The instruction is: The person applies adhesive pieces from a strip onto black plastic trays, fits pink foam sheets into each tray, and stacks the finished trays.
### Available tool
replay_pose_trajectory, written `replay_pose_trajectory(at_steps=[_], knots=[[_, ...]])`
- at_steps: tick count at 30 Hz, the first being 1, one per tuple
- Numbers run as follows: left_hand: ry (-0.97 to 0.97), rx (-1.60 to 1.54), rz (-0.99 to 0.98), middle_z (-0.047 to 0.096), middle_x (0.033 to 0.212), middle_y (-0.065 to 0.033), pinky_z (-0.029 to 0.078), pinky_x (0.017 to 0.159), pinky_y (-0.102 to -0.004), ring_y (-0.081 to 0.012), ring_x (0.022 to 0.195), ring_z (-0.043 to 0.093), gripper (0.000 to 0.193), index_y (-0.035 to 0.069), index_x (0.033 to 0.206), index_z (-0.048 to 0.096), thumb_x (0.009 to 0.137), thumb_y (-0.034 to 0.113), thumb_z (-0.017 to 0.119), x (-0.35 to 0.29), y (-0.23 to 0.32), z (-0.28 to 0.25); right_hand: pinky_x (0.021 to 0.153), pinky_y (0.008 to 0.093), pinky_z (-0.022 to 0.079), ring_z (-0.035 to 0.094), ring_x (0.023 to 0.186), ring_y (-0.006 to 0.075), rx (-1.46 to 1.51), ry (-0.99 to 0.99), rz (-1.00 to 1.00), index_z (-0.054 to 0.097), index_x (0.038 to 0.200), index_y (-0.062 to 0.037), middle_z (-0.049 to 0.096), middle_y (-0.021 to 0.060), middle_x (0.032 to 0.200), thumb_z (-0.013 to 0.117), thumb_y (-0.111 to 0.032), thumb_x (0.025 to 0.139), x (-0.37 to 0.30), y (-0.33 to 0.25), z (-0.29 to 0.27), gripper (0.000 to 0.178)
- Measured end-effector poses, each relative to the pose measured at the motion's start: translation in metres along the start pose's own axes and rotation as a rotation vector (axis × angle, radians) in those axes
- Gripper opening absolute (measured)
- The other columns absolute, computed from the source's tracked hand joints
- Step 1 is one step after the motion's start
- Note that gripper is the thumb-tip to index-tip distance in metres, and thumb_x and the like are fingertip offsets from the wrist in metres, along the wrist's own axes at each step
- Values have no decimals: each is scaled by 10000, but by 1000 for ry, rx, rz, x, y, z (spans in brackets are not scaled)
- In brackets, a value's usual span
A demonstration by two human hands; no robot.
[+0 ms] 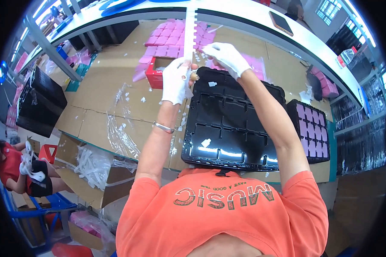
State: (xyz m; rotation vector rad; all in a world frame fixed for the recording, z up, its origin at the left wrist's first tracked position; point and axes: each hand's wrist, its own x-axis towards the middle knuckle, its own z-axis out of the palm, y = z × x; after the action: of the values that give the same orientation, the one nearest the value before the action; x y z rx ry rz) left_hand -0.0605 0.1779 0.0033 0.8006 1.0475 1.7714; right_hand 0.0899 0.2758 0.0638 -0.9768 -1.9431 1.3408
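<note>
Left gloved hand (176, 81) clamps lower end of white notched strip (190, 30), frame upper centre, holding it upright. Right gloved hand (226, 58) pinches its edge, fingers closed. Empty black compartment tray (227, 124) sits below.

Factory packing bench, cardboard-covered worktable (103, 85), black moulded trays (227, 124), pink parts (163, 40), scrap box (94, 171)

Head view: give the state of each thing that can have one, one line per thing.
White notched strip: held upright by both hands.
Left hand: gloved, gripping the strip low.
Right hand: gloved, pinching the strip higher.
Black tray: flat, compartments mostly empty.
Second tray: filled with pink pieces.
Red box: open.
</note>
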Motion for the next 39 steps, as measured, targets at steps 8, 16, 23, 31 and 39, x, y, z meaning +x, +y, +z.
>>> replay_pose_trajectory(at_steps=[8, 16, 23, 31, 39], knots=[[62, 295, 117, 694, 853, -86, 423, 466, -205, -100, 589, 628, 236, -7, 1119, 640, 970, 161, 568, -2, 3, -2, 455, 229, 283, 396, 513, 50, -2, 0, 27, 697, 873, -35, 519, -27, 644, 705, -267, 873, 18, -15, 23, 231], [71, 267, 190, 671, 761, -52, 446, 456, -240, -76, 544, 584, 137, 16, 987, 659, 907, 91, 577, 14, -30, -8, 467, 214, 327, 436, 529, 55, 151, -72, 62, 706, 879, -57, 507, -30, 650, 709, -250, 856, -45, -20, -39, 194], [188, 272, 307, 618, 673, -48, 385, 426, -217, -62, 478, 517, 241, -16, 997, 641, 994, 216, 578, 12, 1, -8, 586, 229, 407, 535, 656, 71, -346, -75, 381, 695, 883, -30, 608, -14, 724, 698, -242, 828, -225, 8, -133, 220], [155, 226, 202, 656, 738, -97, 368, 410, -207, -89, 496, 540, 284, -56, 1080, 609, 984, 210, 583, 25, -12, -5, 710, 358, 499, 647, 813, 272, -1004, -38, 414, 668, 997, -70, 648, 109, 894, 682, -263, 834, -309, 53, -115, 254], [309, 906, 425, 674, 983, -129, 489, 572, -263, -142, 645, 610, 319, -49, 1199, 597, 957, 158, 615, 2, -5, -34, 588, 372, 459, 581, 708, 240, -1391, -82, -11, 597, 1245, -127, 516, 90, 822, 571, -37, 843, -342, 46, -83, 413]])
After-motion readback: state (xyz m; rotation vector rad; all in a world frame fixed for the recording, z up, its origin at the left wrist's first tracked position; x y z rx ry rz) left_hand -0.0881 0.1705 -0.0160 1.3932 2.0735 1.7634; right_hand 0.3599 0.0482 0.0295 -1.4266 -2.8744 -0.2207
